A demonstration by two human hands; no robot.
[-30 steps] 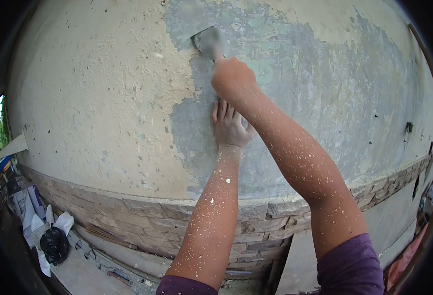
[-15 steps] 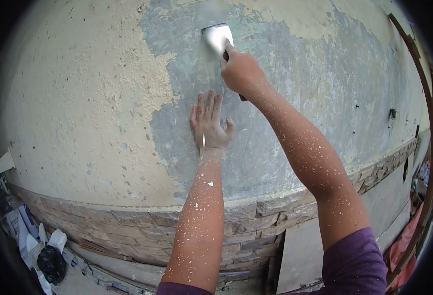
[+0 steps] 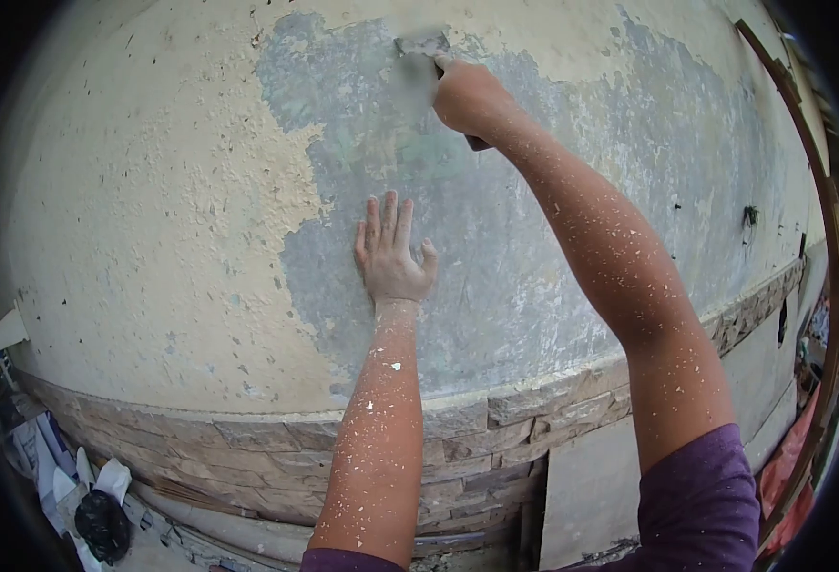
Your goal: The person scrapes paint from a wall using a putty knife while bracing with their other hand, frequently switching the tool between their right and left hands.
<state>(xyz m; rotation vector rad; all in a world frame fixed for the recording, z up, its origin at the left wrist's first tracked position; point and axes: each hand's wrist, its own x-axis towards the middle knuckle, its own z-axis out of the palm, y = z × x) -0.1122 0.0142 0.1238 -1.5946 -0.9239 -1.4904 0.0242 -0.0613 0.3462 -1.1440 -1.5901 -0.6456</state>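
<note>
High on the wall (image 3: 143,238), my right hand (image 3: 475,97) grips a scraper (image 3: 423,44) by its handle, whose dark end shows below the fist. The metal blade lies near the upper edge of a bare grey patch (image 3: 477,238), where cream paint borders it; the area round the blade is blurred. My left hand (image 3: 396,253) rests flat on the grey patch, lower down, fingers pointing up and thumb apart. It holds nothing. Pale dust coats this hand, and paint flakes speckle both forearms.
A stone-clad band (image 3: 248,440) runs along the wall's foot. At lower left lie a black plastic bag (image 3: 102,524) and papers. A flat panel (image 3: 586,496) leans below the band. On the right a curved brown strip (image 3: 801,114) rises past red sheeting (image 3: 789,467).
The scraper has moved up across the wall in my right hand, and its blade no longer shines white. The left hand stays flat on the wall, slightly lower in view.
</note>
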